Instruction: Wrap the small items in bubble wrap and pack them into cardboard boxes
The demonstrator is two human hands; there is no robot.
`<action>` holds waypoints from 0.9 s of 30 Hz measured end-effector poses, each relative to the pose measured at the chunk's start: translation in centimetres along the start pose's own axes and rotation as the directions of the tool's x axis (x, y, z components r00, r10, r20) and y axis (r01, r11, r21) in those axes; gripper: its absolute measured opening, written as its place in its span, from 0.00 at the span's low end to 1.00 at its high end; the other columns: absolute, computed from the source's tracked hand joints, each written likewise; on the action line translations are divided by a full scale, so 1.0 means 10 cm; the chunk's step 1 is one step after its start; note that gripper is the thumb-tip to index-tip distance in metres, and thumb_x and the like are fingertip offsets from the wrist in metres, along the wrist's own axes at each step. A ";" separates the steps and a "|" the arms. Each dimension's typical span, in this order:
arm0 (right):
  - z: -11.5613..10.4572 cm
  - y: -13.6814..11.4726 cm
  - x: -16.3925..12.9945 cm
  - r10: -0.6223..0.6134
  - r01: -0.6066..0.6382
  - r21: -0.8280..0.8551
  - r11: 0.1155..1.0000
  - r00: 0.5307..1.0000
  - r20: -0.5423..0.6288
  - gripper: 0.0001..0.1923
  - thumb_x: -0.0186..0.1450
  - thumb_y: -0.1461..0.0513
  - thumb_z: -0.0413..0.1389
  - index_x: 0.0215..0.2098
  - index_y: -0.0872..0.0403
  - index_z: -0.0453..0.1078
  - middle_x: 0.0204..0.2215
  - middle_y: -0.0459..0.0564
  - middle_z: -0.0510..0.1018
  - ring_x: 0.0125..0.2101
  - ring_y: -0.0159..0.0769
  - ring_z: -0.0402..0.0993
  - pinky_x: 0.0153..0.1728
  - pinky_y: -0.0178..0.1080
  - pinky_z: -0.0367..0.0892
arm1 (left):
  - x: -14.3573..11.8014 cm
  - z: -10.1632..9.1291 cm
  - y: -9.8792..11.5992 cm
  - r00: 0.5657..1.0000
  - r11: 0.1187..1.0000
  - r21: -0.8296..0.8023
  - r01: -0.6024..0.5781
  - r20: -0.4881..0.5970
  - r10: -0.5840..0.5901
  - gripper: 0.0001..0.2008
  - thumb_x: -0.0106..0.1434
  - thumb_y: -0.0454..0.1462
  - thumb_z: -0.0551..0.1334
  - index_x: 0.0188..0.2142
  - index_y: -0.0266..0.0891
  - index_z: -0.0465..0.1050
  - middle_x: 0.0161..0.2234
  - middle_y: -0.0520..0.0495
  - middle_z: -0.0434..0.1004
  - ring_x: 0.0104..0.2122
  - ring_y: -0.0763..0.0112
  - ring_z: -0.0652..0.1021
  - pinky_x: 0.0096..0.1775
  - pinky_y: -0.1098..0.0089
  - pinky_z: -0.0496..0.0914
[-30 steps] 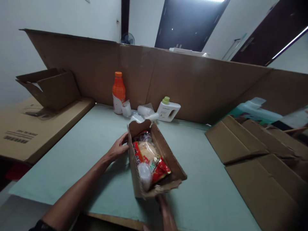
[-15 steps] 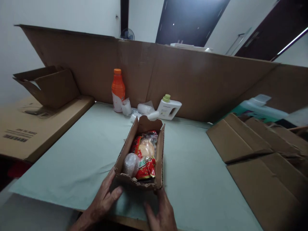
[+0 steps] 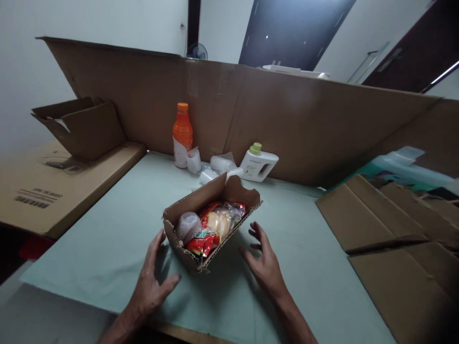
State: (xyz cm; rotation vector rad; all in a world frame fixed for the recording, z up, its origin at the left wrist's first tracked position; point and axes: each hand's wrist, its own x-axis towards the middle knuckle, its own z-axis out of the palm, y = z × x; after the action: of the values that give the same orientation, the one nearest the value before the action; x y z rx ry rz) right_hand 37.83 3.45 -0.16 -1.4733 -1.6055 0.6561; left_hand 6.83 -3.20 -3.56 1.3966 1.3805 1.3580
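Note:
An open-topped cardboard box (image 3: 193, 197) stands turned at an angle on the pale green cloth (image 3: 304, 267). Inside it lie a red printed snack packet (image 3: 203, 242), round pale biscuits in clear wrap (image 3: 219, 221) and a bubble-wrapped item (image 3: 188, 226) in the near left corner. Beside the box's near left corner is my left hand (image 3: 152, 282), thumb and fingers spread; whether its fingertips touch the cardboard I cannot tell. To the right of the box, apart from it, my right hand (image 3: 263, 263) is open with its fingers curved and holds nothing.
Along the cardboard screen (image 3: 301, 129) stand an orange bottle (image 3: 182, 134), several bubble-wrap rolls (image 3: 221, 163) and a white jug with a green cap (image 3: 257, 165). Flattened cartons (image 3: 369, 215) and a container of green liquid (image 3: 398, 165) are at right. A small carton (image 3: 93, 129) sits on a large box at left.
The box has been turned clockwise, its far end now pointing right. My right hand has left its near edge and moved up and right. The view has shifted slightly.

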 end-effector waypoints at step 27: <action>0.87 -0.44 0.65 -0.106 0.053 0.344 0.937 0.985 0.137 0.39 0.60 0.50 0.62 0.65 0.50 0.56 0.60 0.60 0.68 0.52 0.49 0.73 0.44 0.49 0.77 | 0.46 -0.39 0.15 0.992 0.978 0.204 -0.033 -0.116 0.057 0.63 0.46 0.43 0.75 0.72 0.45 0.35 0.70 0.33 0.45 0.67 0.38 0.57 0.62 0.44 0.62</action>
State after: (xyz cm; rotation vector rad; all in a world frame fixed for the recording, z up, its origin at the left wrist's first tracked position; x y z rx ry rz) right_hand 28.46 10.41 0.56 -1.1208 -1.5640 0.9672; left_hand 2.71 0.37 -0.61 1.5054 1.6129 1.3824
